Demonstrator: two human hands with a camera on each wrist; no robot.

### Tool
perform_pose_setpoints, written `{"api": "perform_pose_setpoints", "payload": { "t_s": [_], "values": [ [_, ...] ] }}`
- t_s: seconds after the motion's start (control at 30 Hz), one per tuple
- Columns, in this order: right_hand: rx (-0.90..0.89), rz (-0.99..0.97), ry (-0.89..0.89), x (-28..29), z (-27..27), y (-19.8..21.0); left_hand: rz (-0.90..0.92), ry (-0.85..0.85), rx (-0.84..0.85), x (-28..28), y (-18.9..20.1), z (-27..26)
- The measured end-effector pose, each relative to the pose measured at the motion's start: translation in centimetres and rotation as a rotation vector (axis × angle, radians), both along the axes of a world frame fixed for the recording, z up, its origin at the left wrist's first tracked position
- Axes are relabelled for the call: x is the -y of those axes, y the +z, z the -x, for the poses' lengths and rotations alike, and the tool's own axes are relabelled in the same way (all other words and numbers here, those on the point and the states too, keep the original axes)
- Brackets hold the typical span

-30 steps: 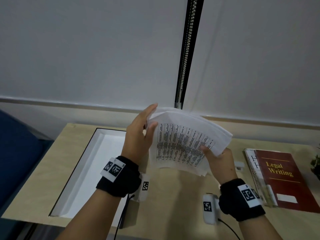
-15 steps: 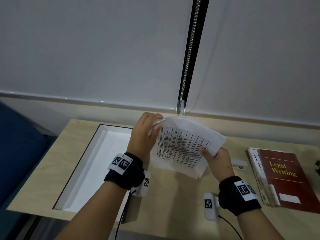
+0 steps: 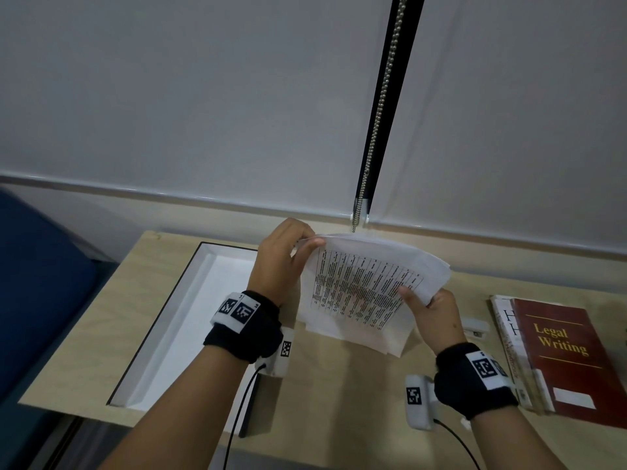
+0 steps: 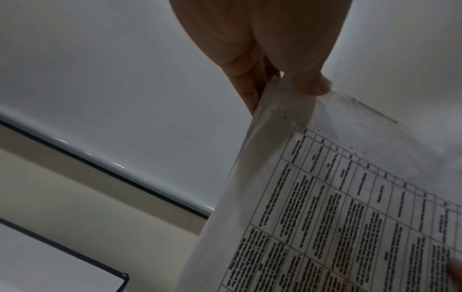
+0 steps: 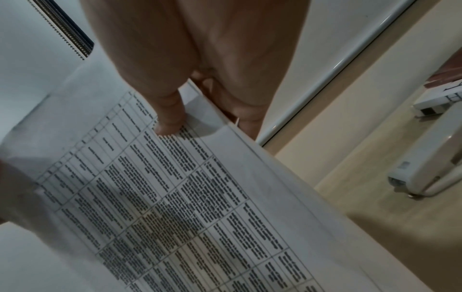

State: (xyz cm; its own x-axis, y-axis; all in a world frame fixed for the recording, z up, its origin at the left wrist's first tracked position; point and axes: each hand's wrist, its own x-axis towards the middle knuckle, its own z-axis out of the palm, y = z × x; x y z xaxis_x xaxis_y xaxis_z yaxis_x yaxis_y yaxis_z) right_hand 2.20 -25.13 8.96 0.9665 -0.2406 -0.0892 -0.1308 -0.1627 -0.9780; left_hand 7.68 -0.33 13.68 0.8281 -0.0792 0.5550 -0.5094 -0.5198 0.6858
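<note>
Closest in, the right hand (image 3: 437,317) pinches the lower right edge of the stack of printed sheets (image 3: 366,290), thumb on the printed grid, fingers tucked behind. Across from it, the left hand (image 3: 278,262) has changed its hold. A second ago its fingers lay straight along the top corner; now they curl over it and pinch with the thumb. The stack sits lower too, tilted up on edge over the surface (image 3: 339,385), between the white tray (image 3: 200,279) and the red book (image 3: 559,347). Whether its bottom edge touches the wood, I can't tell. To me that reads as squaring the sheets, with a tap-down likely next. A stapler (image 3: 475,329) waits just beside the right hand, and the blind cord (image 3: 380,106) hangs behind.
</note>
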Motion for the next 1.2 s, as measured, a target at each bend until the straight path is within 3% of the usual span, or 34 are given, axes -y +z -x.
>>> {"api": "perform_pose_setpoints", "payload": {
  "t_s": [0.23, 0.43, 0.53, 0.6, 0.7, 0.8, 0.9, 1.03, 1.2],
  "values": [
    [0.028, -0.022, -0.036, 0.0, -0.1, 0.4, 0.167, -0.034, -0.115, 0.8, 0.7, 0.1],
    [0.088, -0.081, -0.040, 0.0, 0.4, 2.4, 0.263, -0.052, -0.040, 1.7, 3.2, 0.2],
    [0.122, -0.107, -0.060, 0.2, 0.6, 3.4, 0.488, -0.187, -0.332, 1.6, 4.2, 0.2],
    [0.133, -0.085, -0.065, 0.2, 0.8, 3.9, 0.433, -0.238, -0.454, 1.6, 3.8, 0.3],
    [0.168, -0.071, -0.066, -0.1, 0.9, 4.4, 0.323, -0.249, -0.402, 2.2, 3.2, 0.9],
    [0.203, -0.053, -0.071, -0.2, 1.1, 4.3, 0.436, -0.237, -0.364, 2.4, 2.4, 1.6],
    [0.183, -0.062, -0.053, -0.8, 1.7, 3.5, 0.579, -0.229, -0.473, 2.9, 0.7, 2.8],
    [0.150, -0.065, -0.057, -1.4, 2.2, 2.9, 0.626, -0.176, -0.535, 3.3, -2.0, 3.8],
    [0.224, -0.038, -0.116, -1.7, 2.1, 4.2, 0.655, -0.059, -0.451, 3.4, -1.5, 3.4]
  ]
}}
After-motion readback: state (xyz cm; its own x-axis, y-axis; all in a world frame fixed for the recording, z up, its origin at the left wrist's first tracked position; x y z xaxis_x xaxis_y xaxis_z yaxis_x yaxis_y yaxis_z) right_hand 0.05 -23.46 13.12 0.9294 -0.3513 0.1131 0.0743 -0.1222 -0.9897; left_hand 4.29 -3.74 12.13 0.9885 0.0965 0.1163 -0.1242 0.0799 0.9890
